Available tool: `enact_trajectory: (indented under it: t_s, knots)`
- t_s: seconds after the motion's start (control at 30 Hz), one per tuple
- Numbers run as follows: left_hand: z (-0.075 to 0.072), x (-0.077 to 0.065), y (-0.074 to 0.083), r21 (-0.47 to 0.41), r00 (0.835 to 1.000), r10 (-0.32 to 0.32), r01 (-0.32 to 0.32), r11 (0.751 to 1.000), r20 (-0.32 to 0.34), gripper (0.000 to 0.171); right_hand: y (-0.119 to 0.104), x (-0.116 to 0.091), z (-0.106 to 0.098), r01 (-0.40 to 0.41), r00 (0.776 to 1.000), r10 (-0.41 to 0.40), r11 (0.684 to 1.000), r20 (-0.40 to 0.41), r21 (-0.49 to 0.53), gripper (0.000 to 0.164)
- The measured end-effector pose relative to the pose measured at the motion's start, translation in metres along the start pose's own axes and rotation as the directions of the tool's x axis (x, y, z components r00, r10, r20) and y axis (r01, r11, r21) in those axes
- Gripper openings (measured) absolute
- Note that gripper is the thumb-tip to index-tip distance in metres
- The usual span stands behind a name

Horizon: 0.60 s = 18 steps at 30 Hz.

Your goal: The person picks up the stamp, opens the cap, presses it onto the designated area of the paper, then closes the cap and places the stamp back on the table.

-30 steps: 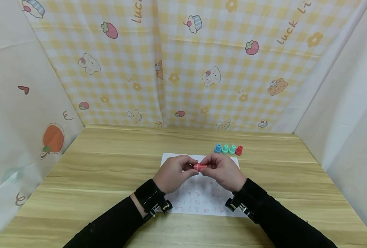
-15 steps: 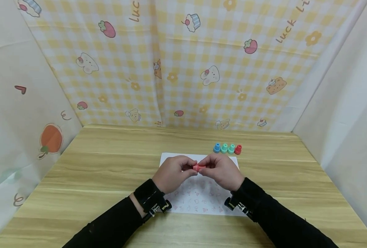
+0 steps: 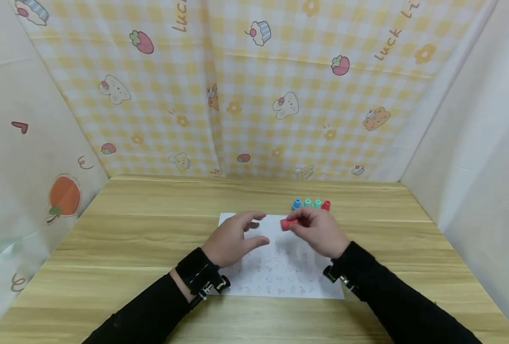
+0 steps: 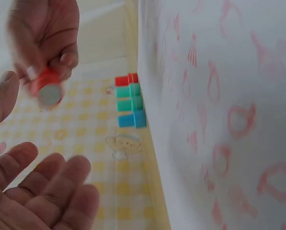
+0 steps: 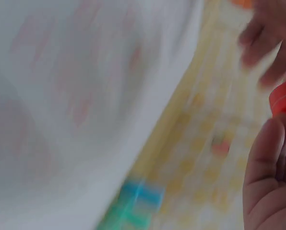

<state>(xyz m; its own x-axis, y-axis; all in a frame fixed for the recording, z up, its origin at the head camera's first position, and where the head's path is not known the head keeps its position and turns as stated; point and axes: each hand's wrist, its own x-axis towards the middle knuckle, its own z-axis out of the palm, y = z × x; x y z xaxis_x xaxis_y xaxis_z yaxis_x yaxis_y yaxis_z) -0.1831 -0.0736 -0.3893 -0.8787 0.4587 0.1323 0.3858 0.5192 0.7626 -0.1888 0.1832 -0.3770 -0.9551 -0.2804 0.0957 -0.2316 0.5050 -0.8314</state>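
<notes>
My right hand (image 3: 323, 234) pinches a small red stamp (image 3: 286, 224) between thumb and fingers, above the upper part of a white sheet of paper (image 3: 276, 267). In the left wrist view the stamp's pale round end (image 4: 50, 95) faces the camera. To its left, my left hand (image 3: 232, 241) is held with fingers and thumb spread apart, touching nothing. Rows of faint reddish stamped marks cover the paper's lower part. The right wrist view is blurred, but the red stamp (image 5: 283, 98) shows at its right edge.
Beyond the paper stand a blue stamp (image 3: 296, 204), two green stamps (image 3: 308, 203) and another red stamp (image 3: 326, 205) in a row. The wooden table (image 3: 159, 210) ends at a yellow checked cloth (image 3: 254, 119) behind, with white cloth at both sides.
Both hands were on the red stamp. The left hand has let go and spread its fingers, while the right hand has moved slightly right and away with the stamp.
</notes>
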Motion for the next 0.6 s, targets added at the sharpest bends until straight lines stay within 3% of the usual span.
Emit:
enact_trajectory:
  t_s: [0.13,0.23,0.33,0.43,0.6]
  knots:
    - [-0.012,-0.001,-0.007,0.132,1.000,0.009,-0.008,0.991,-0.005,0.062,0.022,0.003,-0.040,-0.075,0.992,0.056,0.982,-0.112,-0.171,0.013]
    - [-0.020,0.000,-0.013,0.227,1.000,0.004,-0.004,0.974,0.000,0.066,0.041,0.007,-0.071,-0.155,0.982,0.107,0.929,-0.157,-0.337,0.021]
    - [-0.026,0.001,-0.018,0.294,1.000,-0.011,0.011,0.956,0.000,0.069,0.061,0.014,-0.094,-0.219,0.973,0.157,0.855,-0.168,-0.469,0.028]
    - [-0.030,0.002,-0.021,0.344,1.000,-0.023,0.024,0.939,-0.008,0.071,0.076,0.020,-0.107,-0.246,0.969,0.201,0.814,-0.142,-0.527,0.027]
    - [-0.032,0.005,-0.024,0.370,0.999,-0.052,0.051,0.928,-0.006,0.072,0.088,0.030,-0.113,-0.216,0.976,0.184,0.770,-0.115,-0.601,0.021]
